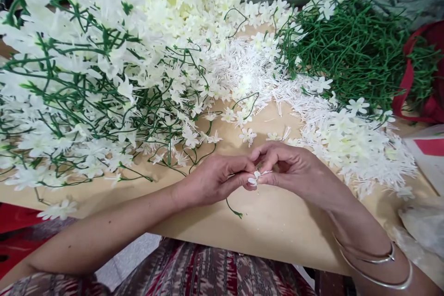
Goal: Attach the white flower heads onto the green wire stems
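My left hand [217,178] pinches a green plastic stem [234,210], whose free end curls down below my fingers. A small white artificial flower [255,178] sits at my fingertips, between both hands. From the other side, my right hand [291,164] closes thumb and fingers on the flower's edge, where a thin white bit sticks out. What lies deeper between the fingertips is hidden. Just beyond my hands, a loose white blossom [247,136] lies on the table [277,231].
Finished-looking flowers on green stems [104,83] are heaped at left. Loose cream blossoms [180,0] pile up at the back, beside white stamens [246,74]. Bare green stems [350,46] lie at back right, near a red strap [407,74]. More blossoms [350,134] rest on stamens at right.
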`<state>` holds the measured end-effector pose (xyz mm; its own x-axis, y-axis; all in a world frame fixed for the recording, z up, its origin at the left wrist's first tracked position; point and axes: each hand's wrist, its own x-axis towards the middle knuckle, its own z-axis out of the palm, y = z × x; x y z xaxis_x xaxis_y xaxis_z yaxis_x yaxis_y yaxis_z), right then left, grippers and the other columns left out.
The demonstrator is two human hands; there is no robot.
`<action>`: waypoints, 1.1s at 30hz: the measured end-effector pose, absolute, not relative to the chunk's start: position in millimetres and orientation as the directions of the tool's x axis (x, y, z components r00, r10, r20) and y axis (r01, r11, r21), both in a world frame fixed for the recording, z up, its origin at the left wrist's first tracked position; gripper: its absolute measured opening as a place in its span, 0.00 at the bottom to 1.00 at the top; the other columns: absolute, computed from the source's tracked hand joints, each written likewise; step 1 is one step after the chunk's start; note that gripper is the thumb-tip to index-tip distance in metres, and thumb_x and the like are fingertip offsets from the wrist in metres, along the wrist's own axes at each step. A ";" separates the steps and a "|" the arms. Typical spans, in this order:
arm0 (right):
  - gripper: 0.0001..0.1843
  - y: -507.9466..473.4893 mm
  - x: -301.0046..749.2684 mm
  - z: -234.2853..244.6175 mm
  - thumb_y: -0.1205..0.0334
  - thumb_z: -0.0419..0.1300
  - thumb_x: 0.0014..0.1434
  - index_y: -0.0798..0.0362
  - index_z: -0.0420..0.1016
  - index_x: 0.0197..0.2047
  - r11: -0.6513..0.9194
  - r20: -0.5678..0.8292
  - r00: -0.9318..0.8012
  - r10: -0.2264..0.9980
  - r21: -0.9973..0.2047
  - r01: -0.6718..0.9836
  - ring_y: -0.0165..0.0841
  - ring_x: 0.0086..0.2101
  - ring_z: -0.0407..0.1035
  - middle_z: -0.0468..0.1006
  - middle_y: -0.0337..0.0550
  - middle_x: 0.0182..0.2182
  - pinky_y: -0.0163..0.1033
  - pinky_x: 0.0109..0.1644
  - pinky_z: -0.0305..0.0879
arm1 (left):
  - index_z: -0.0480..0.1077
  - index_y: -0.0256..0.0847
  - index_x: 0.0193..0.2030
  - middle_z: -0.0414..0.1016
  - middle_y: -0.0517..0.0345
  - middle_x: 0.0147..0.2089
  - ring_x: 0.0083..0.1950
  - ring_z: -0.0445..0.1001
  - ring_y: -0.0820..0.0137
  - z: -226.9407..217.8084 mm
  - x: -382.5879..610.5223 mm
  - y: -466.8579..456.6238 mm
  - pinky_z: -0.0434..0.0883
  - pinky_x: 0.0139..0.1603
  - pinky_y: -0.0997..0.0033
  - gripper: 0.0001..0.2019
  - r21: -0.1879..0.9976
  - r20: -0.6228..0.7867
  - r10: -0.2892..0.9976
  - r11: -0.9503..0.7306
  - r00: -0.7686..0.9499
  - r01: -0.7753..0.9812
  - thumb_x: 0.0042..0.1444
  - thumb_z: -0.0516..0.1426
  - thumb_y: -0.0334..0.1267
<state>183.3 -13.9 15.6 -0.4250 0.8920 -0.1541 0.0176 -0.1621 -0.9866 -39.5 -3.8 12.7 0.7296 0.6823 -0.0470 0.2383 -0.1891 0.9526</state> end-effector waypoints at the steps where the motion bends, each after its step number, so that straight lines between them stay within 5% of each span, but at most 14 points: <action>1: 0.10 -14.1 182.8 14.5 0.59 0.75 0.54 0.48 0.80 0.27 -0.176 -0.165 -0.414 0.895 -0.984 0.012 0.31 0.38 0.78 0.83 0.41 0.40 0.38 0.41 0.77 | 0.76 0.39 0.40 0.80 0.59 0.33 0.31 0.73 0.76 13.1 -38.4 -3.8 0.65 0.33 0.78 0.11 0.963 -0.047 0.682 -0.165 0.730 0.216 0.71 0.56 0.41; 5: 0.12 -15.8 185.7 12.0 0.56 0.78 0.49 0.46 0.80 0.32 -0.169 -0.159 -0.304 0.939 -0.986 -0.007 0.34 0.43 0.79 0.83 0.40 0.43 0.41 0.47 0.76 | 0.73 0.39 0.40 0.82 0.54 0.35 0.37 0.79 0.72 16.0 -31.9 -5.9 0.73 0.42 0.74 0.11 0.996 -0.031 0.737 -0.032 0.675 0.081 0.72 0.55 0.40; 8: 0.13 -17.8 194.5 16.5 0.53 0.78 0.50 0.45 0.80 0.35 -0.011 -0.023 -0.171 0.985 -0.997 0.072 0.34 0.40 0.77 0.82 0.39 0.38 0.42 0.47 0.74 | 0.73 0.39 0.41 0.80 0.56 0.34 0.32 0.78 0.74 19.0 -32.4 -6.1 0.73 0.37 0.75 0.10 0.979 0.041 0.773 -0.157 0.633 0.128 0.72 0.54 0.40; 11: 0.09 -21.0 203.4 23.3 0.55 0.75 0.55 0.46 0.80 0.33 0.131 0.087 -0.163 0.983 -0.950 0.284 0.32 0.34 0.73 0.78 0.37 0.32 0.41 0.42 0.70 | 0.76 0.40 0.45 0.81 0.56 0.36 0.35 0.78 0.73 22.5 -40.7 -2.1 0.72 0.37 0.74 0.09 0.816 0.200 0.717 -0.499 0.667 0.292 0.72 0.55 0.40; 14: 0.09 -24.0 204.3 24.3 0.55 0.72 0.58 0.47 0.80 0.38 0.155 0.021 -0.296 0.955 -0.886 0.437 0.31 0.30 0.69 0.76 0.37 0.30 0.39 0.35 0.66 | 0.78 0.40 0.46 0.82 0.53 0.42 0.41 0.79 0.69 24.1 -50.4 3.4 0.72 0.42 0.70 0.11 0.537 0.235 0.605 -0.733 0.761 0.417 0.73 0.54 0.40; 17: 0.06 -24.1 200.1 18.0 0.60 0.68 0.62 0.48 0.81 0.43 0.197 0.006 -0.317 0.948 -0.795 0.574 0.31 0.28 0.67 0.75 0.37 0.30 0.40 0.34 0.63 | 0.77 0.40 0.49 0.81 0.52 0.47 0.44 0.80 0.68 22.6 -54.2 6.5 0.74 0.44 0.69 0.11 0.397 0.200 0.596 -0.775 0.778 0.491 0.73 0.53 0.38; 22: 0.05 -18.5 201.9 10.6 0.65 0.64 0.63 0.49 0.79 0.34 0.218 0.131 -0.177 0.976 -0.688 0.693 0.34 0.32 0.71 0.78 0.41 0.33 0.42 0.36 0.64 | 0.72 0.38 0.53 0.80 0.50 0.51 0.49 0.80 0.67 19.7 -47.0 6.1 0.78 0.49 0.67 0.10 0.407 0.277 0.705 -0.702 0.653 0.584 0.74 0.51 0.35; 25: 0.03 -19.0 201.3 14.4 0.63 0.65 0.63 0.49 0.81 0.36 0.176 0.220 -0.003 0.976 -0.774 0.608 0.35 0.36 0.73 0.80 0.42 0.36 0.43 0.40 0.69 | 0.70 0.38 0.56 0.79 0.48 0.54 0.52 0.80 0.67 23.8 -39.2 5.1 0.79 0.51 0.67 0.09 0.445 0.357 0.717 -0.694 0.598 0.566 0.73 0.53 0.32; 29: 0.03 -25.9 189.5 24.4 0.60 0.70 0.59 0.47 0.82 0.38 0.084 0.103 0.047 0.994 -0.950 0.301 0.32 0.34 0.75 0.82 0.38 0.32 0.40 0.40 0.72 | 0.69 0.38 0.61 0.80 0.49 0.54 0.48 0.82 0.71 32.9 -26.4 6.1 0.78 0.49 0.71 0.14 0.591 0.363 0.721 -0.668 0.591 0.452 0.72 0.55 0.33; 33: 0.12 -27.7 181.1 29.2 0.54 0.75 0.54 0.47 0.77 0.33 -0.004 -0.002 0.043 0.999 -0.998 0.057 0.32 0.28 0.74 0.80 0.37 0.27 0.39 0.34 0.73 | 0.77 0.40 0.50 0.84 0.54 0.46 0.47 0.82 0.70 37.7 -14.8 10.5 0.77 0.50 0.71 0.07 0.726 0.359 0.727 -0.611 0.585 0.314 0.70 0.57 0.33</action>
